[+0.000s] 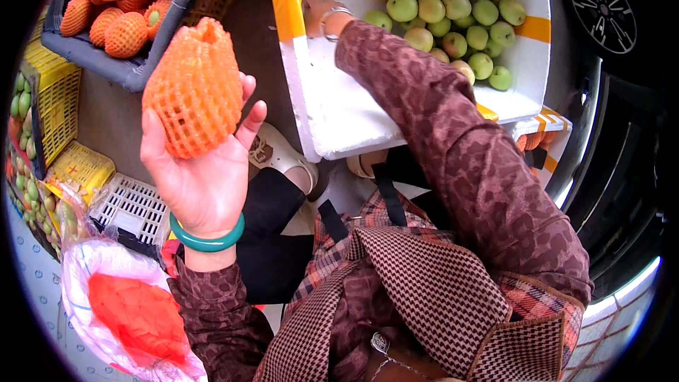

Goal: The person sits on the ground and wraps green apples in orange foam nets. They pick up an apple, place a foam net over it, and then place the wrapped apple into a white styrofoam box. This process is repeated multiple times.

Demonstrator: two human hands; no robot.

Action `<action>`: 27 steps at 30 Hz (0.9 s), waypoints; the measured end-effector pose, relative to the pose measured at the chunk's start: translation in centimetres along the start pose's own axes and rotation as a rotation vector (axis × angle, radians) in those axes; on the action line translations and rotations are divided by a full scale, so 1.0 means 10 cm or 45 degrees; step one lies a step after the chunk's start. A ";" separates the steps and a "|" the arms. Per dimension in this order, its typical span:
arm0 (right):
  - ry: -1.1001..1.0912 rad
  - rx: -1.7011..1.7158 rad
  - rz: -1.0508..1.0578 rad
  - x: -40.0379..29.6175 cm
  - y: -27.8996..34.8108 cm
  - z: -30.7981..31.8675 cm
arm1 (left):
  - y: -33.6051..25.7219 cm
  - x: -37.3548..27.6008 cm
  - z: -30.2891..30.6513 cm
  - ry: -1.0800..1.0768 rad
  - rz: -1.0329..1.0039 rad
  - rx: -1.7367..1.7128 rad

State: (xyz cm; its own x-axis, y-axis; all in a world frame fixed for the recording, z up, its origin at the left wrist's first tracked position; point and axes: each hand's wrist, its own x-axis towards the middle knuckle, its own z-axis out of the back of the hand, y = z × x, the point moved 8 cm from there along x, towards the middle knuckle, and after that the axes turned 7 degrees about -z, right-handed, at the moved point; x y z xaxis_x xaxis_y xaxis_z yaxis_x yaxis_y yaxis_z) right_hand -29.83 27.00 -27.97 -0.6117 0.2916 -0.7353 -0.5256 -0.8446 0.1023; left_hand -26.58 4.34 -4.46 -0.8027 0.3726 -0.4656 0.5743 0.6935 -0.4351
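Note:
My left hand [199,185], with a teal bangle on its wrist, holds up a fruit in an orange foam net sleeve [193,90]. The fruit rests on the palm between thumb and fingers, its own skin hidden by the net. My right arm reaches across a white foam box [350,116] with yellow tape. At the inner left wall of that box is my right hand [322,15], wearing a silver bracelet. It lies just below several round green fruits [416,8], some blushed red. Whether its fingers grip the wall cannot be made out.
A grey-lined crate [140,71] of netted fruits stands at upper left. Yellow crates [61,111] and a white plastic crate [130,207] are below it. An open bag [132,318] holds red material. A car wheel [603,9] is at far right, beside the foam box.

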 end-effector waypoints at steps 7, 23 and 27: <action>0.097 -0.432 0.294 -0.74 -1.31 0.52 | -0.03 -0.08 -0.28 0.275 -0.353 0.863; 0.158 0.784 1.111 -2.66 -0.29 0.97 | 0.83 -0.27 -0.24 0.565 0.028 1.181; 0.778 1.343 0.983 -2.11 -0.15 0.48 | 0.83 -0.34 -0.24 0.643 0.271 1.556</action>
State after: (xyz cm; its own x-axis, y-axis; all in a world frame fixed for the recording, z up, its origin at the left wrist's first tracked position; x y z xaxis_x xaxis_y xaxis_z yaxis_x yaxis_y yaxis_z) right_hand -18.97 24.27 -9.44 -0.7377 -0.5382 -0.4076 -0.5353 0.0983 0.8389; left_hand -19.47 10.28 -4.67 -0.4988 0.7732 -0.3916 0.2564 -0.2999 -0.9189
